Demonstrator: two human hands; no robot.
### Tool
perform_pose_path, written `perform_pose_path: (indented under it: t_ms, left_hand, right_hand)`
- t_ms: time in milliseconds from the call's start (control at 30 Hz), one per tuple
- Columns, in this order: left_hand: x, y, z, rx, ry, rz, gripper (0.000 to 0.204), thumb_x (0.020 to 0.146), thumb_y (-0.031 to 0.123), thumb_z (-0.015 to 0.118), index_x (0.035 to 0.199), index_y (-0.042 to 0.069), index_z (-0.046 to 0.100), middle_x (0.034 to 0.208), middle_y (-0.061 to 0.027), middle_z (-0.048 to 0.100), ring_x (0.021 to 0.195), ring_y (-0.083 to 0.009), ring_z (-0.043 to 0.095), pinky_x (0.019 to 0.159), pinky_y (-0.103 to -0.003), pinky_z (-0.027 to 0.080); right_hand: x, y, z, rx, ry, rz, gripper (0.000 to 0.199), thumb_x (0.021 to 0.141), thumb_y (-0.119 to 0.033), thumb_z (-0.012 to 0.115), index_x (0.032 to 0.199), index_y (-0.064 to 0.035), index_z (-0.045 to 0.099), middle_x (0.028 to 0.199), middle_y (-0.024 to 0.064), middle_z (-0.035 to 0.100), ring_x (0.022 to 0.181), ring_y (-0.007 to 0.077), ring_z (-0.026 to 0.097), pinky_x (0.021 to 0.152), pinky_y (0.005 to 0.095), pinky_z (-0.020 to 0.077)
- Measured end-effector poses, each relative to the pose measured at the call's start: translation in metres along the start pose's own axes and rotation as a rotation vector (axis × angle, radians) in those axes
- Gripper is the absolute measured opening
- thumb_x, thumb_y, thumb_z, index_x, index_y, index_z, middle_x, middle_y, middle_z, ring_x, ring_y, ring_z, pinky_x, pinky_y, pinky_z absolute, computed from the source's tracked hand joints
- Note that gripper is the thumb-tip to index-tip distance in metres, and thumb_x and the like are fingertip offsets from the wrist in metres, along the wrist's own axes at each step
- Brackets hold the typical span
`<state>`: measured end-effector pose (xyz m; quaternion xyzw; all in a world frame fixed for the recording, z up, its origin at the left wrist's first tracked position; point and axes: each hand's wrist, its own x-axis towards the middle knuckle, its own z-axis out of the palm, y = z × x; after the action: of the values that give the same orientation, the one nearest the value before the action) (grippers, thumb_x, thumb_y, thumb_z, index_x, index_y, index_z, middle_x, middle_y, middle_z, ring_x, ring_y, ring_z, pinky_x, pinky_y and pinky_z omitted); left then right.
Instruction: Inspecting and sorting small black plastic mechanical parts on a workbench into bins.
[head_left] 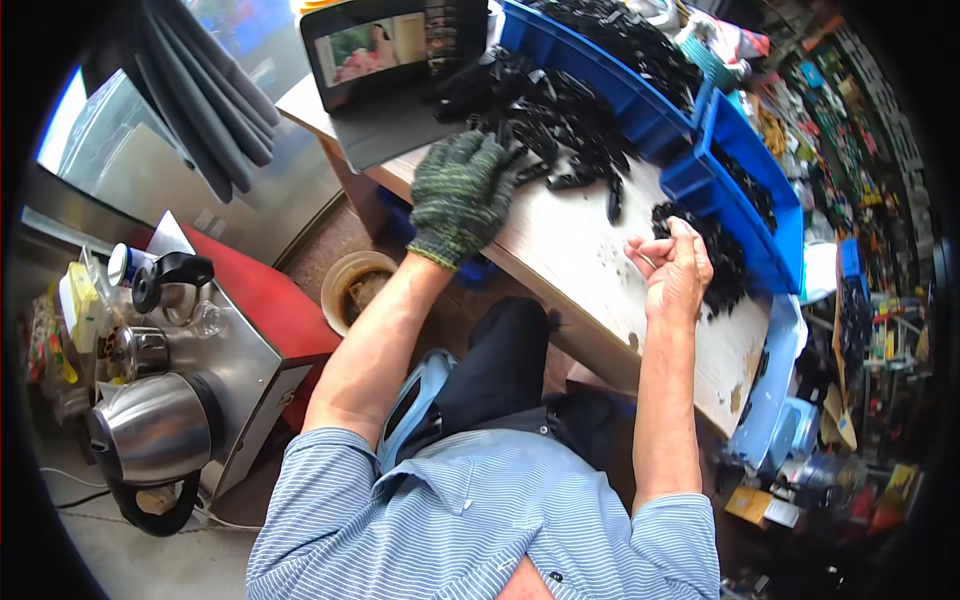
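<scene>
Nearest: person seated, striped blue shirt [470, 520], dark trousers, both forearms reaching up to a pale wooden worktable [590, 270].

Right hand [675, 270], bare, near the table's right side. Fingers curled in, thumb and fingertips pinched narrow; what is pinched is too small to tell. It sits at the edge of a small heap of black parts [722, 262], which spills from the nearer blue bin [735, 190].

Left hand [462, 195], in a green-grey knit glove, palm down, fingers spread fairly wide, fingertips on the near edge of a big pile of black plastic pieces [545, 115] in the middle of the table. Cannot tell if it grips any piece. One loose black piece [613, 200] lies apart, between the two hands.

Further back: second blue bin [620, 70] full of the same black pieces; a tablet screen [385, 45] propped at the table's far-left corner.

Left of the person, lower: steel kettle [150, 430] on a metal-topped stand [235, 350], small cups beside it, brown bucket [355, 285] on the floor under the table edge.
</scene>
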<state>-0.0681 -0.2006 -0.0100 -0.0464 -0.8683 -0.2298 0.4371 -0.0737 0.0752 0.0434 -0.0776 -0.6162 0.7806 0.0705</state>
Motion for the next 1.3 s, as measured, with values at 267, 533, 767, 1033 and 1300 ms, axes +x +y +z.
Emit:
perform_pose_path:
  t_ms: [267,533,767,1033,1300]
  left_hand:
    - [-0.008,0.010,0.001,-0.013,0.022,0.065,0.036,0.075,0.019,0.074,0.110,0.011,0.070,0.116,-0.0173,0.065,0.116,-0.0440,0.056,0.101,-0.054,0.044]
    - [-0.003,0.033,0.015,0.197,-0.217,0.124,0.041,0.076,0.026,0.071,0.115,0.015,0.069,0.133,-0.0125,0.056,0.133,-0.0448,0.040,0.111,-0.063,0.027]
    - [-0.013,0.059,0.013,0.112,-0.166,0.244,0.023,0.079,0.022,0.069,0.100,0.011,0.070,0.118,-0.0155,0.064,0.124,-0.0437,0.050,0.108,-0.058,0.034]
    - [-0.024,0.080,0.023,0.047,-0.226,0.260,0.027,0.082,0.019,0.068,0.108,0.015,0.069,0.111,-0.0128,0.066,0.120,-0.0430,0.054,0.103,-0.056,0.039]
    - [-0.029,0.093,0.017,-0.016,-0.190,0.179,0.030,0.086,0.018,0.071,0.115,0.009,0.067,0.119,-0.0165,0.066,0.119,-0.0405,0.057,0.103,-0.050,0.044]
  right_hand:
    - [-0.030,0.001,-0.056,-0.002,0.108,0.027,0.021,0.092,-0.022,0.066,0.103,-0.0049,0.062,0.063,0.0094,0.064,0.065,0.0274,0.070,0.065,0.0477,0.0617]
    - [-0.041,-0.008,-0.097,-0.034,0.185,0.071,0.023,0.092,-0.021,0.068,0.106,-0.0037,0.060,0.057,0.0070,0.058,0.057,0.0248,0.067,0.059,0.0464,0.0622]
    - [-0.036,-0.018,-0.146,-0.141,0.308,0.181,0.025,0.088,-0.021,0.072,0.102,-0.0030,0.061,0.055,0.0064,0.056,0.052,0.0225,0.065,0.056,0.0434,0.0619]
    - [-0.028,-0.025,-0.141,-0.356,0.274,0.283,0.023,0.085,-0.019,0.074,0.099,-0.0025,0.064,0.051,0.0024,0.053,0.046,0.0167,0.060,0.048,0.0361,0.0583]
    - [-0.017,-0.023,-0.138,-0.550,0.340,0.332,0.022,0.087,-0.018,0.074,0.103,-0.0054,0.066,0.060,0.0039,0.058,0.043,0.0136,0.056,0.042,0.0310,0.0530]
